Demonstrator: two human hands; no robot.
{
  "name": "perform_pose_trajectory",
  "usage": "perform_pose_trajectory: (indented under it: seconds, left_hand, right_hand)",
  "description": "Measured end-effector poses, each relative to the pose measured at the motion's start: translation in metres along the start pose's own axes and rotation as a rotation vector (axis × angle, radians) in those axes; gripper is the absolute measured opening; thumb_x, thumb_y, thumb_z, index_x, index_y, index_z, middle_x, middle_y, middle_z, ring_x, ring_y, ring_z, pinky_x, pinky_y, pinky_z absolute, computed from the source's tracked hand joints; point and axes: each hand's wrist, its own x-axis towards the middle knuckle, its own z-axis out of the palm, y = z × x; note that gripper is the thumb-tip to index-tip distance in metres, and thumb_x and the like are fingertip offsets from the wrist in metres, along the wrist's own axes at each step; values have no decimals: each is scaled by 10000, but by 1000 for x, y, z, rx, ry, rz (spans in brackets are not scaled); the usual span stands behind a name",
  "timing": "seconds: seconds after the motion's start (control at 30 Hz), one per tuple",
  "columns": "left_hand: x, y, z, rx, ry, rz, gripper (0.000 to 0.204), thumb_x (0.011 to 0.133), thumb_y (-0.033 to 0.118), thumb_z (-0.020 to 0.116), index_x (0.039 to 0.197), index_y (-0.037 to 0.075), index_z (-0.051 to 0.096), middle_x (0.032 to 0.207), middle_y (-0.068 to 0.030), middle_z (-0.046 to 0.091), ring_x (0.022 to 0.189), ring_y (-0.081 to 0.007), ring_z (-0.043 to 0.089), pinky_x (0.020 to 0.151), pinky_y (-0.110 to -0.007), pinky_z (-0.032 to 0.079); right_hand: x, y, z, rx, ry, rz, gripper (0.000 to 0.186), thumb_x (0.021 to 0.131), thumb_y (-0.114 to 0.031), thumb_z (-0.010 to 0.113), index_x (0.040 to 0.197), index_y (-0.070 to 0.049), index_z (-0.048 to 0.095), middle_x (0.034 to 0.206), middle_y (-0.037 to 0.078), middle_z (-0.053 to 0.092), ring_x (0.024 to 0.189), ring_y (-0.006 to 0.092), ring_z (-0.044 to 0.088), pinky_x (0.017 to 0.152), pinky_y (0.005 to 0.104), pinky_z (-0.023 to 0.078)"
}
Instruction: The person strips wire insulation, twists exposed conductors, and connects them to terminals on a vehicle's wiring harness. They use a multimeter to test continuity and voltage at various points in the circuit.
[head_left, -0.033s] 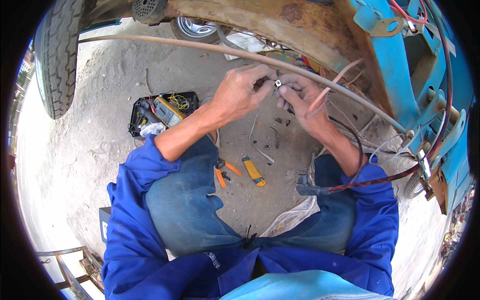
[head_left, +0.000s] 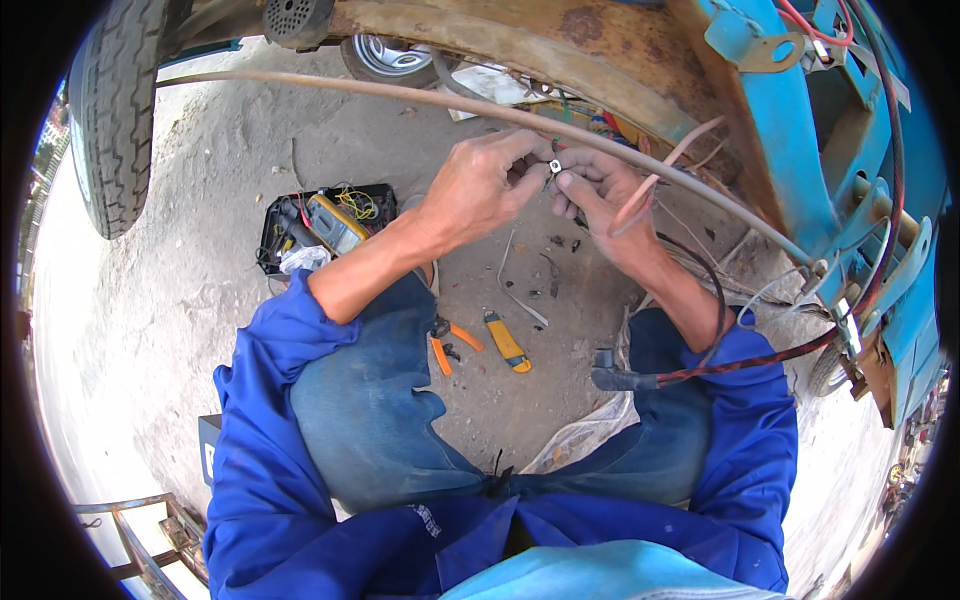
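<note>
My left hand (head_left: 485, 180) has its fingers pinched at a small square metal part (head_left: 555, 166) with a dark centre, beside a thin dark bit I cannot make out. My right hand (head_left: 598, 195) holds the same part between thumb and forefinger, with a pink cable (head_left: 633, 208) and dark wires near it. Both hands are just below a long brownish rod (head_left: 400, 92). On the ground between my knees lie an orange-handled tool (head_left: 441, 352), a yellow utility knife (head_left: 505, 340) and small dark scraps.
A black case (head_left: 270, 245) holds a yellow meter and wires at my left. A tire (head_left: 112, 130) stands upper left. A rusty beam (head_left: 530, 45) and blue metal frame (head_left: 800, 150) with hoses overhang ahead and right. A metal frame (head_left: 140, 540) lies lower left.
</note>
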Motion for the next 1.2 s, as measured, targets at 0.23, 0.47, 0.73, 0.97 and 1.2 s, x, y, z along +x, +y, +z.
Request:
perform_pose_trajectory:
  seconds: [0.23, 0.47, 0.73, 0.97, 1.2]
  left_hand:
    - [-3, 4, 9, -36, -13, -55, 201, 892, 104, 750, 1027, -16, 662, 832, -156, 739, 742, -291, 741, 663, -387, 588]
    - [-5, -2, 9, 28, 3, -73, 148, 875, 82, 738, 971, -8, 670, 852, -157, 716, 730, -300, 721, 654, -402, 567]
    - [-5, -2, 6, 21, 17, -100, 109, 850, 66, 729, 906, -10, 674, 806, -139, 652, 678, -295, 652, 645, -397, 537]
    - [-6, -6, 5, 70, -20, -113, 128, 882, 41, 710, 1001, -7, 721, 828, -93, 709, 690, -141, 671, 648, -307, 555]
    - [-6, -3, 3, 21, -21, -131, 103, 830, 35, 709, 899, -15, 651, 794, -137, 628, 659, -270, 631, 637, -391, 524]
  right_hand:
    - [0, -3, 2, -29, 37, 10, 246, 1041, -107, 606, 1244, 28, 634, 953, 47, 694, 801, 93, 627, 675, 252, 509]
    - [1, 2, -3, -137, 13, -77, 232, 1025, -112, 627, 1200, 38, 655, 886, 47, 680, 766, 98, 615, 664, 260, 496]
    - [6, 8, -4, -469, 104, -259, 319, 928, -114, 701, 1235, -42, 649, 860, 154, 677, 760, 272, 668, 652, 410, 528]
    - [3, -10, -15, -983, -40, -433, 472, 915, -96, 697, 1374, -32, 604, 1181, 224, 710, 1099, 395, 686, 930, 458, 553]
    - [6, -12, -13, -1168, -105, -408, 507, 887, -29, 667, 1390, -36, 606, 1263, 213, 691, 1130, 397, 679, 939, 458, 559]
